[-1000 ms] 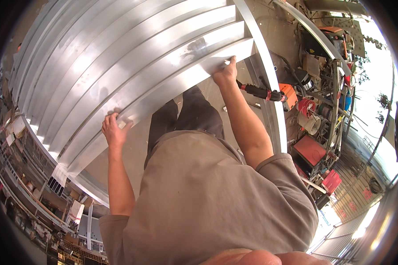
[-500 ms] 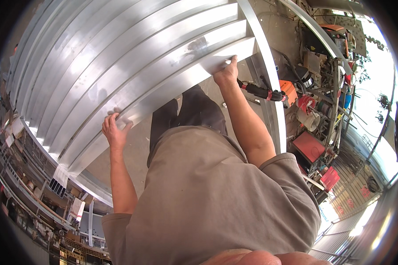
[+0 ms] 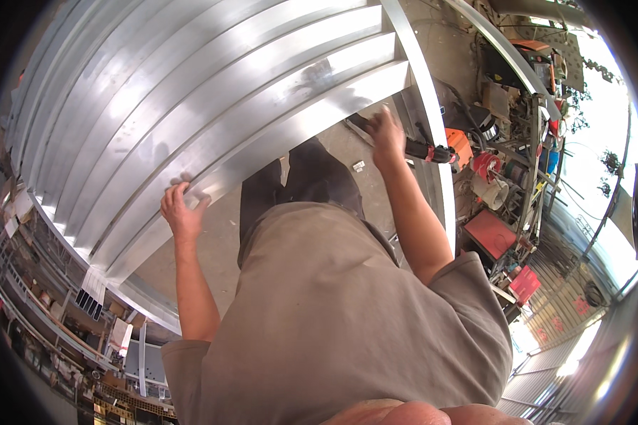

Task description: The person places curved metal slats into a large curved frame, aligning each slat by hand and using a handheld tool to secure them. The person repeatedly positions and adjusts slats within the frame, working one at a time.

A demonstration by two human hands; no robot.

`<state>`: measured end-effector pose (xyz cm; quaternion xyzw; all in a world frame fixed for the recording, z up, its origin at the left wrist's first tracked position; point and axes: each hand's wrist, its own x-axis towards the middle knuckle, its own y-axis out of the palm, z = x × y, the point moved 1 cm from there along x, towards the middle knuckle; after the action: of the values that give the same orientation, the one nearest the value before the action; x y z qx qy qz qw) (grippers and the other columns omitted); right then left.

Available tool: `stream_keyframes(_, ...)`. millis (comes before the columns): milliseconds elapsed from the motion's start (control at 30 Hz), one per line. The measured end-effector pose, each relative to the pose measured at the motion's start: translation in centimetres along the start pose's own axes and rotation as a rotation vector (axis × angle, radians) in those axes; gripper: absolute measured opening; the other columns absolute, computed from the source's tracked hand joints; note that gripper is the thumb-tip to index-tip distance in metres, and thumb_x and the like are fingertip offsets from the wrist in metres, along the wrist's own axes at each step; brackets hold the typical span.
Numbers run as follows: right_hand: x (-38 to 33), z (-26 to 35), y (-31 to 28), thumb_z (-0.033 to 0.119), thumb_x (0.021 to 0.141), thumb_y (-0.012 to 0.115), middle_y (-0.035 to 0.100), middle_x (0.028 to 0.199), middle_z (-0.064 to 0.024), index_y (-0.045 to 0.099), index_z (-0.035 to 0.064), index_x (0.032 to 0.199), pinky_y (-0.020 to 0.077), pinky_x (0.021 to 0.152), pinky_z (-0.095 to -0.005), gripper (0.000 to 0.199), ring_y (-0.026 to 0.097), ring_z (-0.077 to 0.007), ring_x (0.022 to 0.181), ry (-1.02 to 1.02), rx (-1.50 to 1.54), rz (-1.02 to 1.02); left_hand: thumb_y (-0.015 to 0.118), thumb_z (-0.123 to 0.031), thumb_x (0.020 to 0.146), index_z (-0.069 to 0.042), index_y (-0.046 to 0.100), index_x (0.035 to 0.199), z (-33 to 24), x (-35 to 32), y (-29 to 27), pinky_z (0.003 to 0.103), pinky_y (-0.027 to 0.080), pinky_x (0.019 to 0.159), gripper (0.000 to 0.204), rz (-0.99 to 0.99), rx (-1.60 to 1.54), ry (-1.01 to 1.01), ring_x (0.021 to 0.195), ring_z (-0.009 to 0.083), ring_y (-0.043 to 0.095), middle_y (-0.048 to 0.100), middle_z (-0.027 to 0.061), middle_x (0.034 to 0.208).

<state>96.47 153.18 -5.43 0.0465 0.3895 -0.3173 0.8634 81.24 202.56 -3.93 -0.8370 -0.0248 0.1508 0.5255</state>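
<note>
A large silvery metal frame with several parallel flat bars [image 3: 213,92] fills the upper left. My left hand [image 3: 184,210] grips the nearest metal bar [image 3: 276,147] close to its left end, fingers over the upper edge and thumb on the near face. Off that bar's right end is my right hand [image 3: 388,136], its fingers smeared by motion. Beside its wrist lies a black-and-red tool handle [image 3: 431,152], resting by the frame's right side rail [image 3: 436,127]. A dark strip pokes out left of the right fingers; whether the hand touches it is unclear.
An orange machine [image 3: 461,147], a red-and-white reel [image 3: 486,168] and a red box [image 3: 490,234] stand right of the frame. Cables run near them. Cluttered shelving [image 3: 49,312] lines the lower left. Open ends of stacked tubes [image 3: 90,301] show near the frame's left corner.
My right hand has come off the nearest bar and moved right and a little nearer, over toward the tool handle. My left hand stays at the bar.
</note>
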Motion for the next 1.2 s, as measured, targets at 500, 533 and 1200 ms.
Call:
stream_keyframes(500,22.2,7.5,-27.7,0.048,0.106,0.053,0.074,0.119,-0.0110,0.065,0.0035,0.133,0.0564,0.092,-0.0379,0.053,0.071,-0.0245,0.108,0.681,-0.505,0.275,0.093,-0.021,0.066,-0.011,0.060,0.125,-0.8,0.7,-0.3,0.050,0.041,0.109,0.068,0.107,0.042,-0.090,0.125,0.0342,0.053,0.060,0.0092,0.127)
stream_keyframes(533,23.4,6.5,-28.0,0.045,0.107,0.050,0.075,0.119,-0.0119,0.066,0.0036,0.132,0.0562,0.095,-0.0393,0.051,0.072,-0.0253,0.107,0.688,-0.545,0.290,0.093,-0.017,0.065,-0.010,0.059,0.125,-1.0,0.8,-0.3,0.049,0.042,0.109,0.070,0.117,0.041,-0.117,0.124,0.0346,0.053,0.060,0.0101,0.127)
stream_keyframes(1200,0.6,25.7,-32.1,0.029,0.094,0.059,0.064,0.090,-0.0085,0.061,0.0038,0.111,0.0543,0.072,-0.0359,0.030,0.064,-0.0207,0.081,-0.501,-0.041,-0.161,0.093,-0.019,0.066,-0.008,0.061,0.124,-0.6,0.7,-0.3,0.050,0.046,0.101,0.066,0.108,0.096,-0.081,0.118,0.0365,0.058,0.062,0.0116,0.123)
